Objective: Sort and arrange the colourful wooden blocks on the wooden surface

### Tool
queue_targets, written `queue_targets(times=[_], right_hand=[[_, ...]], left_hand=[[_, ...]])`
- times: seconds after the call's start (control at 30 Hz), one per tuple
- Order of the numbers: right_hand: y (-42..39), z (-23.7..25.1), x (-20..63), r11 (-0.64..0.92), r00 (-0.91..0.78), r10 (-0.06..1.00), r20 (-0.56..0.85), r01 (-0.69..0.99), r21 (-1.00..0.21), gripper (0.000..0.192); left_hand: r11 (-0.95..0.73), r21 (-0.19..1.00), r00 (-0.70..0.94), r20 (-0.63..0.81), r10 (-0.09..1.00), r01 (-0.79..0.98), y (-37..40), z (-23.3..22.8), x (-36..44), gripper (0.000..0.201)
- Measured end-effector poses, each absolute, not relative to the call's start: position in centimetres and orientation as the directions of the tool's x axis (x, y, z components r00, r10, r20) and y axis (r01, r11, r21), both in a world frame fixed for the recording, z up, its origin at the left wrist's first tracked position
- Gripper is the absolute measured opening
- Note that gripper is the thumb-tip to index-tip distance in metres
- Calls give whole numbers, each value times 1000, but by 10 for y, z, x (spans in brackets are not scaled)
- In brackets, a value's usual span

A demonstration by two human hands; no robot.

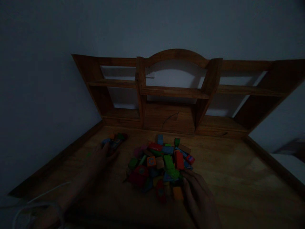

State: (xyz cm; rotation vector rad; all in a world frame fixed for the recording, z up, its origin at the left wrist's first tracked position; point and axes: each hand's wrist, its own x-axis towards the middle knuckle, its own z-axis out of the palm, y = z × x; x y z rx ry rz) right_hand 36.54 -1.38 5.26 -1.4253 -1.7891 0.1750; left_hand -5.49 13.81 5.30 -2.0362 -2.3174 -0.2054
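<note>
The light is dim and details are hard to make out. A pile of coloured toy blocks lies on the wooden desk, with an orange lettered block (151, 161), a red block (179, 160) and a green block (169, 162) among them. My right hand (199, 194) rests at the pile's right front side, fingers stretched toward a dark green piece (175, 174), its fingertips at or touching it. To the left, my left hand (101, 156) is beside a smaller group of blocks, thumb and fingers apart. A blue block (106, 140) lies by its fingertips.
A wooden shelf unit (175, 92) with several compartments stands along the back of the desk (228, 171), against the wall. Raised wooden edges (274, 162) run along the desk's sides. A white cable (49, 192) lies at the lower left, near my left forearm.
</note>
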Motion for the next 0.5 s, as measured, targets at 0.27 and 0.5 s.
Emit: queue_targets(times=[0.27, 0.5], right_hand=[[-13, 55, 365, 341, -5, 859, 512, 751, -565, 27], [-13, 53, 364, 346, -12, 862, 506, 743, -572, 27]], left_hand=[[29, 81, -36, 86, 996, 996, 141, 53, -62, 62], [-2, 123, -7, 72, 997, 992, 133, 55, -64, 55]])
